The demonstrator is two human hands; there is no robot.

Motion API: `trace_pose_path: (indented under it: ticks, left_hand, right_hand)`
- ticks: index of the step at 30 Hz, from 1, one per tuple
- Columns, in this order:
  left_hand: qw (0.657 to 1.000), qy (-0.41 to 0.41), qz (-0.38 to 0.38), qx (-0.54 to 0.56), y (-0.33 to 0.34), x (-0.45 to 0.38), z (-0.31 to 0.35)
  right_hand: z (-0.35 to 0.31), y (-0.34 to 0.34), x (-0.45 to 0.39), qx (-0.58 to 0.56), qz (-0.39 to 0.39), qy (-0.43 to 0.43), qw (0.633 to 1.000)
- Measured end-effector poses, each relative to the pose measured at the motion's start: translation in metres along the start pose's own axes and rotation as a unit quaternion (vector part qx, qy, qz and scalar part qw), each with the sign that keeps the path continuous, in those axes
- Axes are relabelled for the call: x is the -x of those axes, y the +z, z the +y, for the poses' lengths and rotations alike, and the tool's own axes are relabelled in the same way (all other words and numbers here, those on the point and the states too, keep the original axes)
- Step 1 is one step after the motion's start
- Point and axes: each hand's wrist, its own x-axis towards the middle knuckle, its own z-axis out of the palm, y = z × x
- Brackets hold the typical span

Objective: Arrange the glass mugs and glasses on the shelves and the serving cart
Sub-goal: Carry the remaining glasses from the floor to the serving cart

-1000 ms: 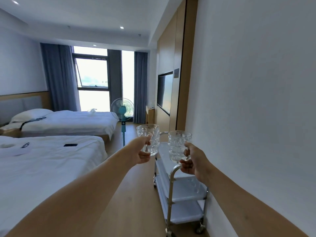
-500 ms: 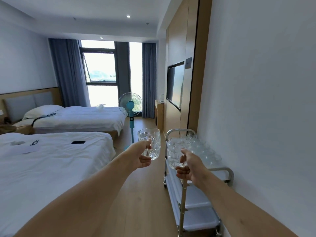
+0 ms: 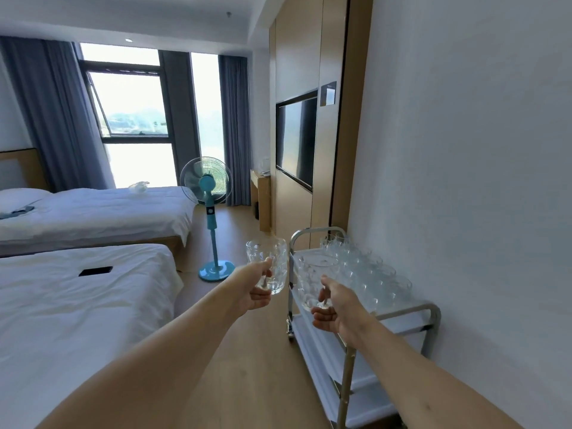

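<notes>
My left hand [image 3: 255, 287] grips the handle of a dimpled glass mug [image 3: 268, 262], held upright over the floor just left of the serving cart [image 3: 431, 317]. My right hand [image 3: 335, 311] grips a second glass mug [image 3: 314, 278] by its handle, held over the near left part of the cart's top tray. Several glasses [image 3: 363, 267] stand in rows on that top tray, along the wall side. The cart has white trays in a steel frame, with lower trays showing beneath.
The cart stands against the white wall on the right. A blue standing fan [image 3: 208, 212] is on the wooden floor ahead. Two white beds [image 3: 77, 305] fill the left side, a phone [image 3: 95, 270] lying on the nearer one. A wall TV [image 3: 295, 140] hangs beyond the cart.
I have come closer to the cart, and its top tray with the rows of glasses has come into view. Both hands have lowered with their mugs, the right one now over the tray.
</notes>
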Motion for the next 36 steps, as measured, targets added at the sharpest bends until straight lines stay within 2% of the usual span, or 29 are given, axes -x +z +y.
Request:
trace_pose_path:
  ticks: [7, 14, 19, 29, 36]
  left_hand:
    - [0.999, -0.043, -0.021, -0.001, -0.022, -0.072, -0.003]
    - [0.998, -0.052, -0.026, -0.002, -0.030, -0.138, 0.011]
    - [0.999, -0.048, -0.026, -0.004, -0.029, -0.203, 0.030]
    - [0.996, -0.081, -0.028, -0.039, -0.024, -0.351, 0.068]
    - [0.993, -0.092, -0.065, -0.039, -0.017, -0.427, 0.085]
  right_hand:
    - [0.011, 0.034, -0.052, -0.007, 0.032, 0.046, 0.998]
    - [0.004, 0.054, -0.120, -0.005, 0.046, 0.055, 0.997]
    - [-0.012, 0.070, -0.188, -0.002, 0.044, 0.041, 0.998]
    - [-0.043, 0.101, -0.326, -0.008, 0.047, 0.071, 0.996]
    - [-0.045, 0.115, -0.397, -0.016, 0.073, 0.092, 0.993]
